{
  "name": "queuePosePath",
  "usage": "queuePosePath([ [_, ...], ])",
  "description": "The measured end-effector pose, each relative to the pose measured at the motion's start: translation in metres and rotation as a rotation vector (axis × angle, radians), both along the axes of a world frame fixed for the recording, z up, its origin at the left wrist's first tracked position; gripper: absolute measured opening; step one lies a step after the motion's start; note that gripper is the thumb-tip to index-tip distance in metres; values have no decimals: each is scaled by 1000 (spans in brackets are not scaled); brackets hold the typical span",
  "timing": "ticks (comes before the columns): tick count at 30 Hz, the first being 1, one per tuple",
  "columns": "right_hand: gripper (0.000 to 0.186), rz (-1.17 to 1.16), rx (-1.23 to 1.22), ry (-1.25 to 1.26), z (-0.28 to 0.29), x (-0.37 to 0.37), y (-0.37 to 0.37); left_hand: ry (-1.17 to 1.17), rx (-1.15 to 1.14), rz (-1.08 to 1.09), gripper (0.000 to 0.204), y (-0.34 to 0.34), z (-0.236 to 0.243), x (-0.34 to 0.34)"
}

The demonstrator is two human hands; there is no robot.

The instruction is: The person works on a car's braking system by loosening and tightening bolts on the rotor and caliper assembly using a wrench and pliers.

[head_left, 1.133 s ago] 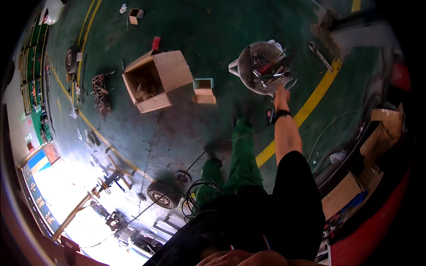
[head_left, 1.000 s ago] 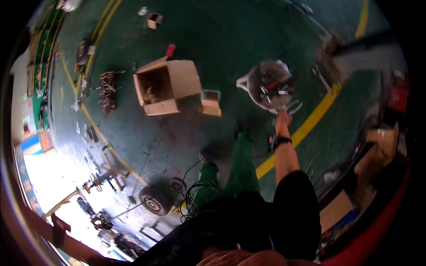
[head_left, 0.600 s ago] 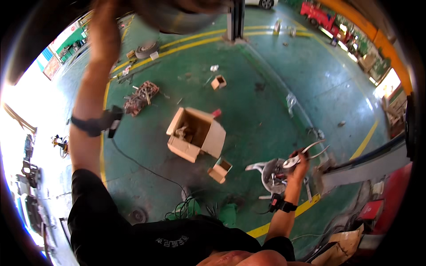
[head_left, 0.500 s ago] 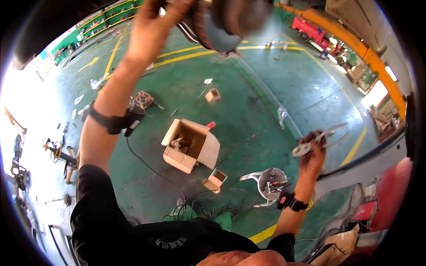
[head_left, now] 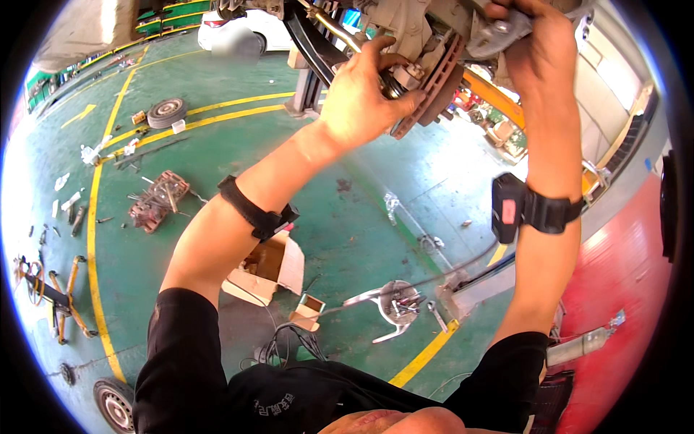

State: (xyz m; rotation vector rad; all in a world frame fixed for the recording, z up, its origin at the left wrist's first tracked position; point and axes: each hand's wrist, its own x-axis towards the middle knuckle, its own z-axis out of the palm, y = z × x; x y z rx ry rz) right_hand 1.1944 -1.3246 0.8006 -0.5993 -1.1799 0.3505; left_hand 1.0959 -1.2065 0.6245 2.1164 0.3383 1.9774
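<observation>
We have our left hand [head_left: 361,98], left of the brake disc [head_left: 431,85], with fingers and thumb clamped around a steel joint [head_left: 409,74] just beside that disc. Right of the disc, our right hand [head_left: 538,54] is closed on a grey tool [head_left: 497,37]. Below the disc, a round tray [head_left: 386,295] holds a jumble of metal tools [head_left: 407,304]; a wrench [head_left: 437,316] lies beside it. Below and left of the disc stand 2 open cardboard containers: a large box [head_left: 292,266] with something brown inside, and a small box [head_left: 304,321] whose contents we cannot make out.
</observation>
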Motion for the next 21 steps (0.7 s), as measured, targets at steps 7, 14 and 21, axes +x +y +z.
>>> queuePosePath([
  [7,15,430,-175,-168,-9,22,64,-112,-35,54,81,-14,-6,15],
  [14,13,-67,-220,-104,-20,-10,89,-160,-43,-40,79,-9,-15,19],
  [21,15,-253,-244,-77,-23,-13,94,-225,-81,-105,76,-10,-18,26],
])
